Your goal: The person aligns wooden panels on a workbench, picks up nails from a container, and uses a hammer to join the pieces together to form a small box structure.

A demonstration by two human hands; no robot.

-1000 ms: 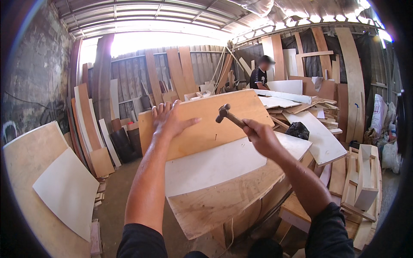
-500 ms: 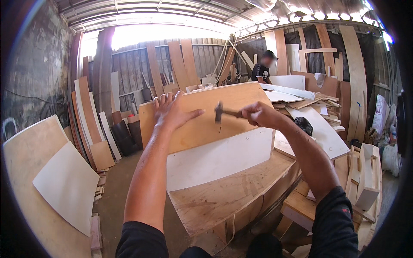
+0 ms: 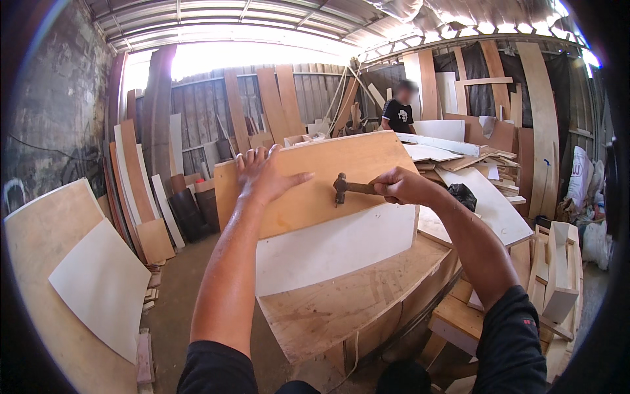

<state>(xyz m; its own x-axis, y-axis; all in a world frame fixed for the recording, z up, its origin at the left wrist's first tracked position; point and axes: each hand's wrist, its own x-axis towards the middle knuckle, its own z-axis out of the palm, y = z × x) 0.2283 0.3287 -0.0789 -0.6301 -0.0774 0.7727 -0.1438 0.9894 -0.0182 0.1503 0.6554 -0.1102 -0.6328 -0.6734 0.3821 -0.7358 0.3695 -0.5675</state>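
A plywood panel (image 3: 302, 209) stands on edge, tilted, joined above a white board (image 3: 331, 246) as parts of a box-like piece on a worktable (image 3: 348, 302). My left hand (image 3: 261, 176) grips the panel's top edge near its left end, with fingers hooked over the edge and thumb stretched along the front face. My right hand (image 3: 404, 186) is closed round the handle of a hammer (image 3: 359, 188). The hammer's head is at the panel's face, over a nail (image 3: 336, 205) that is mostly hidden beneath it.
Large sheets (image 3: 98, 282) lean at the left, and tall planks (image 3: 272, 98) line the far wall. Behind the panel on the right, a person (image 3: 398, 113) stands near piled boards (image 3: 485, 197). Wooden frames (image 3: 556, 269) lie at the near right.
The hammer has come down from above the nail to meet it. My left hand keeps its place on the panel. The person at the back has straightened up slightly.
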